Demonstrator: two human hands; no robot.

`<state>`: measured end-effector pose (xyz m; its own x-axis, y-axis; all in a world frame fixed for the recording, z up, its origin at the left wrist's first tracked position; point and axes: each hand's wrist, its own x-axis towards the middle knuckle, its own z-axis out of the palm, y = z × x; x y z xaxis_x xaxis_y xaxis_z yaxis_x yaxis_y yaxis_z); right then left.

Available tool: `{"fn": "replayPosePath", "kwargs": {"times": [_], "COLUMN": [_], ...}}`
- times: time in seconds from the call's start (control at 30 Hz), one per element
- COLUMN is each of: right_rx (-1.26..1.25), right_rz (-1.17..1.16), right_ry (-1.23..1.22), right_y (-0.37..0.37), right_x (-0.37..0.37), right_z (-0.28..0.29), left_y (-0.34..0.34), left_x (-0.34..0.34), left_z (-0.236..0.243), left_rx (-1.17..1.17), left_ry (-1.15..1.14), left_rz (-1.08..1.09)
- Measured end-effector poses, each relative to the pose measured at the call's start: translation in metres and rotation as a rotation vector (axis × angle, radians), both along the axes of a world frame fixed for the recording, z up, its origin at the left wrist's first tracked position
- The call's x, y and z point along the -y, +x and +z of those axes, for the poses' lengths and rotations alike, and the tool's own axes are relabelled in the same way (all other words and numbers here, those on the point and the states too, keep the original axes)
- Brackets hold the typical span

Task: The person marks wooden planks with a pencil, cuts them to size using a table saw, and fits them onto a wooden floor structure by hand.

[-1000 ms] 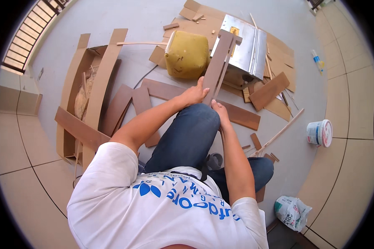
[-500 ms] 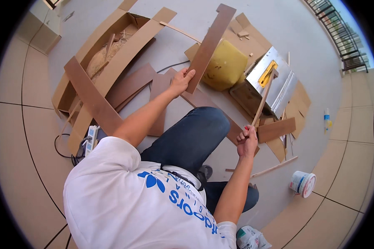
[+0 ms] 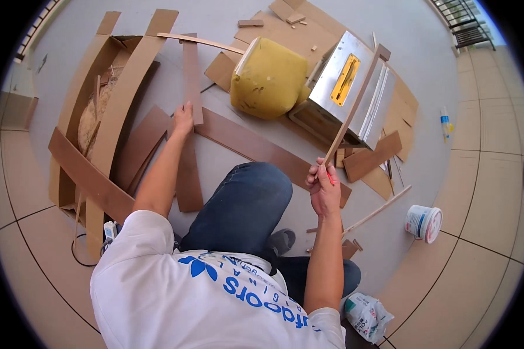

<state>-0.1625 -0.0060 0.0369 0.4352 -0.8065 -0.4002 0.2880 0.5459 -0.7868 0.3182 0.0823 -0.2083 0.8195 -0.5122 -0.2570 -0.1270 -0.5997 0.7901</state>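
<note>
My left hand (image 3: pixel 182 122) grips the lower end of an upright-pointing brown plank (image 3: pixel 191 75), beside more planks (image 3: pixel 247 146) lying on the grey floor. My right hand (image 3: pixel 321 183) is closed round the near end of a long narrow wooden strip (image 3: pixel 362 91), together with a small red object (image 3: pixel 330 178) too small to name. The strip reaches up over a steel-topped machine (image 3: pixel 337 75) with a yellow plate. A stained yellow padded block (image 3: pixel 265 78) stands left of the machine, partly on flattened cardboard (image 3: pixel 311 23).
A long open cardboard box (image 3: pixel 131 116) with wood scraps is at left, a power strip (image 3: pixel 110 231) below it. A white bucket (image 3: pixel 423 223), a bottle (image 3: pixel 446 124) and a crumpled bag (image 3: pixel 367 316) are at right. Black railing (image 3: pixel 466 26) runs along the upper right.
The plank and strip, held close together a second ago, are now apart: the plank went left with my left hand, the strip right with my right hand. The view has shifted.
</note>
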Motion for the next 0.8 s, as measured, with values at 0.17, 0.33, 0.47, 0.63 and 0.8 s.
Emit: {"fn": "replayPosePath", "kwargs": {"times": [0.17, 0.33, 0.47, 0.63, 0.8], "right_rx": [-0.146, -0.262, -0.231, -0.155, 0.083], "right_rz": [0.0, 0.001, 0.106, -0.499, -0.704], "right_ry": [-0.134, -0.38, -0.52, 0.142, 0.252], "right_y": [0.028, 0.087, 0.105, 0.018, -0.013], "right_x": [0.018, 0.031, 0.031, 0.107, 0.187], "right_z": [0.008, 0.009, -0.007, -0.05, -0.072], "left_y": [0.012, -0.166, -0.209, -0.171, -0.142], "left_x": [0.114, 0.134, 0.127, 0.08, 0.012], "left_z": [0.139, 0.304, 0.288, 0.265, 0.238], "left_rx": [0.512, -0.222, -0.381, -0.433, -0.409], "left_ry": [-0.098, -0.442, -0.547, -0.676, -0.639], "left_rz": [-0.224, -0.932, -0.902, -0.566, -0.52]}}
